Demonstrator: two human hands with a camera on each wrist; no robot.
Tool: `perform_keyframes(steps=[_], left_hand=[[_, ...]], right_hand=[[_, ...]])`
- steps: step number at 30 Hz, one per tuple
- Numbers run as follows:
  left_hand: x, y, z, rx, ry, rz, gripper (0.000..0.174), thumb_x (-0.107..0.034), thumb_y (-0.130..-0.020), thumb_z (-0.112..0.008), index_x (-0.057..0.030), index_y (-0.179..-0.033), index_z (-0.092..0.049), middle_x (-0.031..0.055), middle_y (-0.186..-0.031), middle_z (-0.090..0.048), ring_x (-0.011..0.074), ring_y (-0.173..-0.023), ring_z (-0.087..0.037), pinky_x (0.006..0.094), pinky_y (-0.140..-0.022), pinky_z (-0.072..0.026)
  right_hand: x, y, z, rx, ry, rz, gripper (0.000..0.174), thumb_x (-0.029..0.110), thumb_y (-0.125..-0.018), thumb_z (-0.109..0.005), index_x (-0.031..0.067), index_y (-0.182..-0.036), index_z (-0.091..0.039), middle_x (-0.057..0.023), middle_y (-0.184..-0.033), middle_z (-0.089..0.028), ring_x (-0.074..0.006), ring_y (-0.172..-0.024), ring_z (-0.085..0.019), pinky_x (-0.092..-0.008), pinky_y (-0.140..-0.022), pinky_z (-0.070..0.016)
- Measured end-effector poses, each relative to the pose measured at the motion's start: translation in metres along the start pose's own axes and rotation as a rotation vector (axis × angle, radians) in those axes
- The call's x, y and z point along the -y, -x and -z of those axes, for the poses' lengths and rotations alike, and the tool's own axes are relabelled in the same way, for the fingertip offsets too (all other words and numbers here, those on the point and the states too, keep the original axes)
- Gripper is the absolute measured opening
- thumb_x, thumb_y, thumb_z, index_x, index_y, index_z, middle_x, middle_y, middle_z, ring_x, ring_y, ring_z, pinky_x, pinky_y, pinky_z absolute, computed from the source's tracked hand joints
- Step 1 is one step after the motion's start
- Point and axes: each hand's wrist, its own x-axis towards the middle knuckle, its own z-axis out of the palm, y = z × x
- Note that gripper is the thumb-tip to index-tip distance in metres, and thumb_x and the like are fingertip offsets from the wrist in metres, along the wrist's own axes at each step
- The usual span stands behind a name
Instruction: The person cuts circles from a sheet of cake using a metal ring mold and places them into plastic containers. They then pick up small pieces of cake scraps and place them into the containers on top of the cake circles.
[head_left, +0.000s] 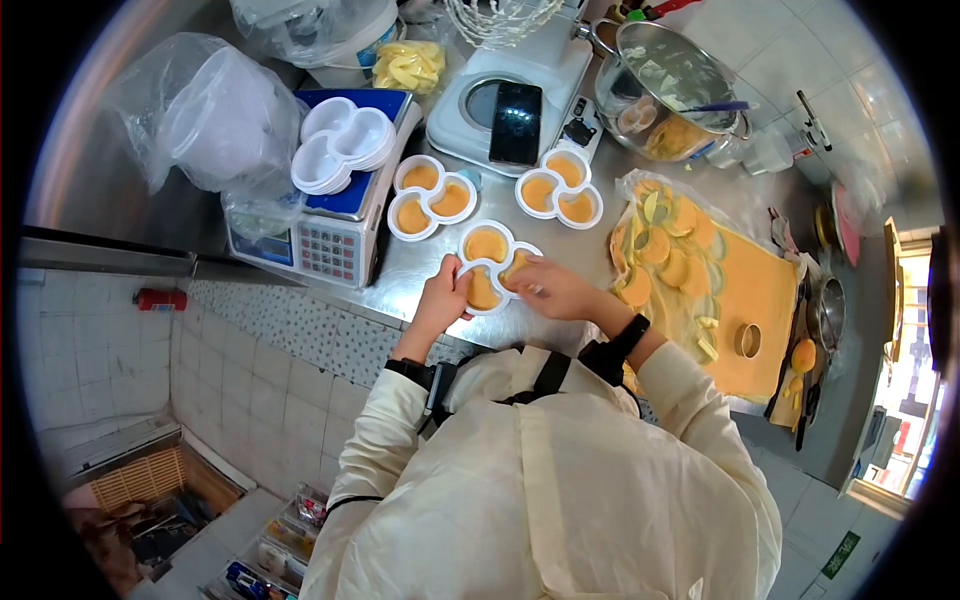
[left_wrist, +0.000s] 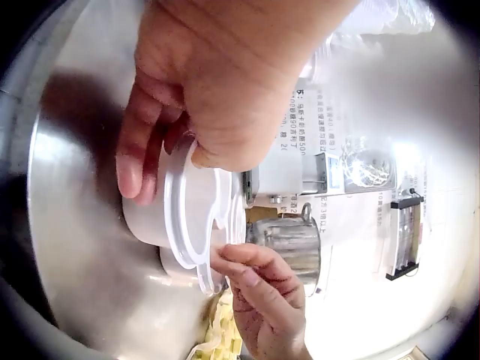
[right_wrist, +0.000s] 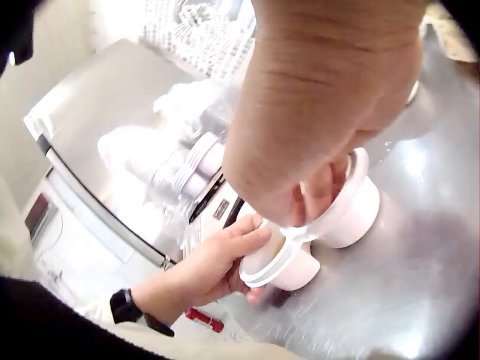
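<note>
My left hand (head_left: 446, 295) grips a white three-compartment container (head_left: 463, 262) by its left side, thumb at the rim and fingers underneath the wall. Round pieces of yellow sponge cake (head_left: 486, 246) lie in its compartments. Over the right compartment is my right hand (head_left: 555, 287), its fingers (right_wrist: 319, 193) reaching down inside the rim onto the cake there. The fingertips are partly hidden by the wall in the left wrist view. Two more such containers with cake, one at the left (head_left: 432, 222) and one at the right (head_left: 548, 211), stand just behind.
Stacked white containers (head_left: 338, 150) sit on a scale (head_left: 325, 245) at the left. A phone (head_left: 516, 122) lies on a white appliance behind. To the right are a sponge sheet (head_left: 755, 290), cut rounds, a ring cutter (head_left: 747, 341) and a steel bowl (head_left: 668, 75).
</note>
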Motion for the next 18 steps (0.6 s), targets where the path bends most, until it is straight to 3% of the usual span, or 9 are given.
perform_keyframes(steps=[1,2,4,5,7,11,13,18], left_hand=[[0.001,0.001,0.0,-0.015,-0.007,0.002,0.017,-0.019,-0.092,-0.05,-0.0057,-0.098,-0.041,0.0115,-0.078,-0.058,0.0202,-0.06,-0.062,0.0318,-0.041,-0.0547],[0.002,0.002,0.001,-0.024,-0.003,0.01,0.017,-0.019,-0.092,-0.05,-0.0057,-0.098,-0.041,0.0115,-0.078,-0.058,0.0202,-0.06,-0.062,0.0318,-0.041,-0.0547],[0.003,0.003,0.003,-0.007,-0.007,0.006,0.019,-0.019,-0.091,-0.051,-0.0045,-0.097,-0.041,0.0146,-0.079,-0.06,0.0236,-0.059,-0.064,0.032,-0.044,-0.0537],[0.006,0.004,0.003,-0.006,-0.01,0.01,0.019,-0.019,-0.091,-0.051,-0.0045,-0.097,-0.041,0.0146,-0.079,-0.06,0.0236,-0.059,-0.064,0.032,-0.044,-0.0537],[0.013,0.0,0.001,-0.004,0.014,-0.008,0.02,-0.021,-0.091,-0.052,-0.0051,-0.097,-0.041,0.0128,-0.072,-0.06,0.0212,-0.055,-0.063,0.0305,-0.043,-0.0509],[0.014,0.001,-0.001,0.005,-0.008,-0.014,0.02,-0.022,-0.092,-0.051,-0.0049,-0.096,-0.041,0.0117,-0.067,-0.059,0.0197,-0.051,-0.062,0.0294,-0.043,-0.0495],[0.011,0.003,-0.002,0.027,0.059,0.021,0.018,-0.022,-0.093,-0.049,-0.0063,-0.101,-0.043,0.0096,-0.071,-0.06,0.0141,-0.05,-0.058,0.0273,-0.042,-0.0501],[0.01,0.004,0.0,0.007,0.029,0.029,0.024,-0.021,-0.094,-0.047,-0.0037,-0.111,-0.044,0.012,-0.075,-0.061,0.0161,-0.051,-0.061,0.0276,-0.044,-0.0511]], right_hand=[[-0.004,0.004,0.004,-0.02,-0.198,-0.133,0.02,0.008,-0.074,-0.06,0.0098,-0.094,-0.059,-0.0126,-0.085,-0.063,-0.0323,-0.088,-0.059,-0.0398,-0.084,-0.0456],[-0.009,0.01,0.008,-0.009,-0.202,-0.129,0.02,0.008,-0.074,-0.06,0.0098,-0.094,-0.059,-0.0126,-0.085,-0.063,-0.0323,-0.088,-0.059,-0.0398,-0.084,-0.0456],[-0.013,0.018,0.015,-0.271,0.068,-0.078,0.02,0.005,-0.071,-0.06,0.0079,-0.091,-0.062,-0.0112,-0.091,-0.064,-0.0306,-0.096,-0.059,-0.0404,-0.09,-0.0447],[-0.014,0.02,0.015,-0.271,0.063,-0.08,0.02,0.005,-0.071,-0.06,0.0079,-0.091,-0.062,-0.0112,-0.091,-0.064,-0.0306,-0.096,-0.059,-0.0404,-0.09,-0.0447],[0.0,0.017,0.029,-0.202,0.302,0.12,0.027,0.007,-0.07,-0.062,0.0068,-0.097,-0.061,-0.0113,-0.099,-0.063,-0.0292,-0.102,-0.057,-0.0431,-0.095,-0.0408],[0.014,0.012,0.016,-0.085,0.396,0.158,0.035,0.011,-0.07,-0.063,0.0042,-0.104,-0.059,-0.0122,-0.109,-0.061,-0.027,-0.109,-0.054,-0.0442,-0.101,-0.0345],[0.007,0.007,0.003,0.024,0.535,0.197,0.041,0.015,-0.07,-0.064,0.0028,-0.108,-0.057,-0.0131,-0.118,-0.057,-0.0257,-0.114,-0.051,-0.0431,-0.106,-0.0287],[-0.005,-0.004,-0.005,0.091,0.585,0.196,0.036,0.016,-0.069,-0.064,0.0018,-0.102,-0.059,-0.011,-0.11,-0.061,-0.0249,-0.108,-0.054,-0.0428,-0.106,-0.0288]])
